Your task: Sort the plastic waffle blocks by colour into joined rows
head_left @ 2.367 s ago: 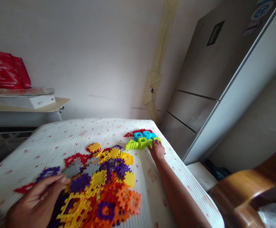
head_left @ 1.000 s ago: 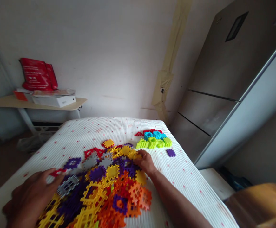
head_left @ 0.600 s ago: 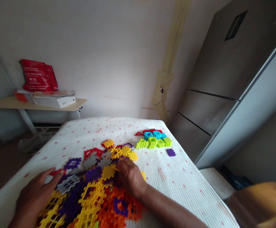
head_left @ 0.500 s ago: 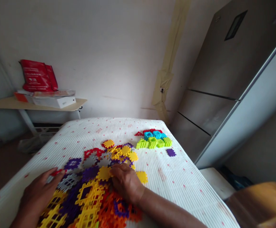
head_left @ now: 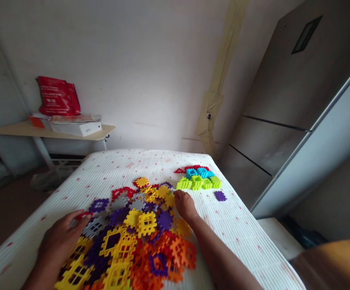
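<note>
A mixed heap of plastic interlocking tiles covers the near part of the table, with yellow [head_left: 147,224], purple [head_left: 164,220], orange [head_left: 179,251] and grey [head_left: 94,226] pieces. My left hand [head_left: 58,241] is at the heap's left edge, with red interlocking tile [head_left: 83,215] showing between thumb and fingers and a bit of grey beside it. At the heap's right far edge, my right hand [head_left: 187,205] has its fingers bent together by a yellow tile [head_left: 169,199]; what they hold, if anything, is hidden. Another yellow tile [head_left: 182,228] lies under the right wrist.
Sorted stacks of lime green [head_left: 196,182], blue [head_left: 202,172] and red tiles [head_left: 196,166] stand at the far right. One purple tile [head_left: 220,196] lies apart. A fridge [head_left: 271,100] rises at the right; a side table [head_left: 9,129] bears a red bag [head_left: 57,96].
My right hand has moved away and to the right, from the middle of the heap to its far right edge, uncovering yellow and purple tiles. My left hand keeps its grip.
</note>
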Demonstrator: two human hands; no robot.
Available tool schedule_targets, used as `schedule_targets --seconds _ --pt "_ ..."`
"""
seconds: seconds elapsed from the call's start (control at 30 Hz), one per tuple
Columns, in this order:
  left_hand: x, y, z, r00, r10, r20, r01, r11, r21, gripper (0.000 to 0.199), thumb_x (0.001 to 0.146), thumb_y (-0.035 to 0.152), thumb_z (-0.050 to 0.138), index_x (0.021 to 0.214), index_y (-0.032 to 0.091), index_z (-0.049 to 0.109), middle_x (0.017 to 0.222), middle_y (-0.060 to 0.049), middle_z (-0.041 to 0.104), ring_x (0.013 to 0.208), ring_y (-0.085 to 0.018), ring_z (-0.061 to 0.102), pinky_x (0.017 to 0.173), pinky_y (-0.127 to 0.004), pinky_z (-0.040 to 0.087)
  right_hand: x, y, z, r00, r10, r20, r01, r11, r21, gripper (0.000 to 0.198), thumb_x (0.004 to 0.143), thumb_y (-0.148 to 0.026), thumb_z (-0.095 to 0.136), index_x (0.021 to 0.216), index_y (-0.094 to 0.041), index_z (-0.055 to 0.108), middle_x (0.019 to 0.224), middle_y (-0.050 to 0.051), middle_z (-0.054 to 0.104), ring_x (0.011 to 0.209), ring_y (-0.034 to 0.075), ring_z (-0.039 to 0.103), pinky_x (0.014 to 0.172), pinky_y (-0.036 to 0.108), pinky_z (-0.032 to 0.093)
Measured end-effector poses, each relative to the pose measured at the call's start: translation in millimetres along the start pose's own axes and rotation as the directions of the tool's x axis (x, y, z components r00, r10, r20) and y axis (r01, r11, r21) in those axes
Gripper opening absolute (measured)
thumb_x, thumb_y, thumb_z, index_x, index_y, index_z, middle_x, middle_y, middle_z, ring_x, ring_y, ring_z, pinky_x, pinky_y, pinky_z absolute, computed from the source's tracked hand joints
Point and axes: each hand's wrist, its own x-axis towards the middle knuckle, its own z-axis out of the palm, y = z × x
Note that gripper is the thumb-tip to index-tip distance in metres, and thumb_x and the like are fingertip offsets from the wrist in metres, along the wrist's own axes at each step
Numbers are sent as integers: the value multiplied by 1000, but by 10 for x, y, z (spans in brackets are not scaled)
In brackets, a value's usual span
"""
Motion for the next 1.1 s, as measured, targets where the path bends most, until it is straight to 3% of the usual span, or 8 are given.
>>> schedule_targets --seconds 0.13,0.2,0.3,0.43,0.6,0.73,0.9,1.1 --pt "-9 4 3 999 -3 45 3 1000 -1 50 78 51 41 106 16 61 111 -12 66 98 -29 61 80 -34 46 -28 5 67 999 -43 20 35 954 298 24 77 -10 48 89 -21 66 82 -1 70 80 13 64 71 19 44" --pt "-15 6 2 999 0 45 0 1000 -9 47 79 51 41 105 17 61 112 -11 66 100 -27 60 81 -32 45 -14 -1 87 998 -27 53 7 936 353 25 74 -8 48 87 -20 65 74 -2 69 70 12 64 63 18 44" --pt "-18 9 -2 999 -8 40 8 1000 -10 46 78 52 43 103 19 62 108 -9 67 97 -27 61 79 -32 46 41 0 86 998 50 37 -58 967 248 27 71 -6 47 87 -19 65 71 -1 68 63 12 62 58 18 41" --pt "-15 21 -13 999 -12 50 12 1000 -1 46 77 51 43 103 18 63 105 -9 68 91 -27 62 74 -32 47 111 -23 63 995 101 -18 -101 995 -1 15 71 -18 57 82 -20 67 78 3 69 74 16 62 63 21 40" --pt "-27 45 -30 997 -4 75 5 1000 -6 49 77 51 41 104 15 62 108 -12 67 93 -28 63 75 -32 47 145 -118 119 996 87 6 -86 987 -134 33 72 -34 62 102 -21 65 98 9 66 83 21 63 65 26 43" --pt "-32 57 -31 997 -9 80 9 1000 -4 50 77 51 39 103 15 62 107 -13 67 93 -28 63 76 -31 47 194 -187 169 995 95 40 -85 976 -201 27 75 -29 57 99 -21 66 99 10 66 85 22 64 66 28 45" --pt "-23 50 -27 997 -12 80 12 1000 0 50 77 53 39 104 17 61 106 -11 68 93 -28 63 74 -31 47 256 -215 167 990 135 27 -128 977 -171 21 74 -17 53 87 -21 69 89 9 70 81 21 65 66 26 44" --pt "4 25 -13 994 -20 103 20 1000 10 53 77 55 39 104 16 61 105 -13 67 91 -29 63 75 -32 46 245 -174 63 991 128 -31 -126 990 61 20 70 -15 55 82 -21 70 80 3 70 75 16 63 64 22 42"
